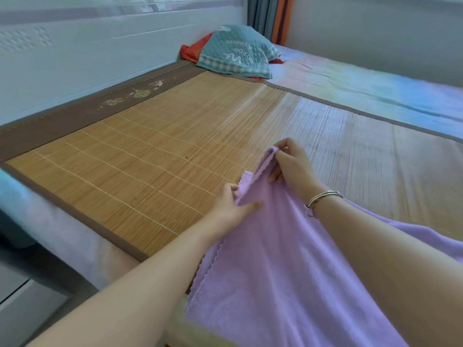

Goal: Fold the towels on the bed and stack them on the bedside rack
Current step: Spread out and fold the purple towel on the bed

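Observation:
A lilac towel point(275, 266) lies spread over the near part of the bamboo mat point(140, 156) on the bed. My right hand point(293, 164), with a silver bangle on the wrist, pinches the towel's far corner and holds it raised off the mat. My left hand point(233, 206) pinches the towel's far edge a little nearer and to the left, thumb on top of the cloth. The two hands are close together. My right forearm lies across the towel and hides part of it. No rack is in view.
A teal quilted pillow point(238, 51) over red cloth sits at the bed's far end by the white headboard point(100, 46). A pale sheet point(375, 83) covers the bed right of the mat. The bed's left edge drops to a dark frame point(37, 266).

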Demonstrator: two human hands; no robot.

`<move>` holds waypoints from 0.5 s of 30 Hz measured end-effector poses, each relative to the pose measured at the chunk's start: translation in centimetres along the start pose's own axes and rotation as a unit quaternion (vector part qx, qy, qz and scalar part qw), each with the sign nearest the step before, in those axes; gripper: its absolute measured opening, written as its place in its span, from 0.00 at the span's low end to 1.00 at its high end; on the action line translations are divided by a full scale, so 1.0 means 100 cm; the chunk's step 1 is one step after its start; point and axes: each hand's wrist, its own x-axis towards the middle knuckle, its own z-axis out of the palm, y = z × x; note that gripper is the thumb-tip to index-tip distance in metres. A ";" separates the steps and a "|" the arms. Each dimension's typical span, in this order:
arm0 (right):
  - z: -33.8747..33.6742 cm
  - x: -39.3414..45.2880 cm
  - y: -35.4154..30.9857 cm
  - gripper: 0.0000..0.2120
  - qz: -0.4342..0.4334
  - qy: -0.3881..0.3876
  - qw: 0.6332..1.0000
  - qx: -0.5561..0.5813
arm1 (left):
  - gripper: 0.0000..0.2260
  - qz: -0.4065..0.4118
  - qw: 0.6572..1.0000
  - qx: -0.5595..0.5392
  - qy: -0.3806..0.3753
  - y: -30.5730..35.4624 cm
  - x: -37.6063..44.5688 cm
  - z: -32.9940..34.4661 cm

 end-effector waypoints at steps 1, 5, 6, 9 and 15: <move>-0.004 -0.001 -0.001 0.05 0.000 0.003 1.000 0.021 | 0.30 -0.007 1.000 -0.017 -0.021 0.001 0.000 0.002; -0.024 -0.001 -0.006 0.05 -0.001 0.042 0.997 0.068 | 0.16 -0.021 0.989 -0.014 -0.147 0.003 -0.005 -0.002; -0.026 0.001 -0.007 0.05 -0.001 0.048 0.996 0.071 | 0.13 -0.027 0.984 0.020 -0.177 0.001 -0.008 -0.006; -0.014 0.015 0.006 0.07 0.020 0.033 0.998 0.045 | 0.11 -0.039 0.973 0.087 -0.208 -0.008 -0.017 -0.027; 0.033 0.003 0.045 0.16 0.080 -0.125 0.982 -0.115 | 0.17 -0.093 0.977 0.125 -0.143 -0.031 -0.040 -0.046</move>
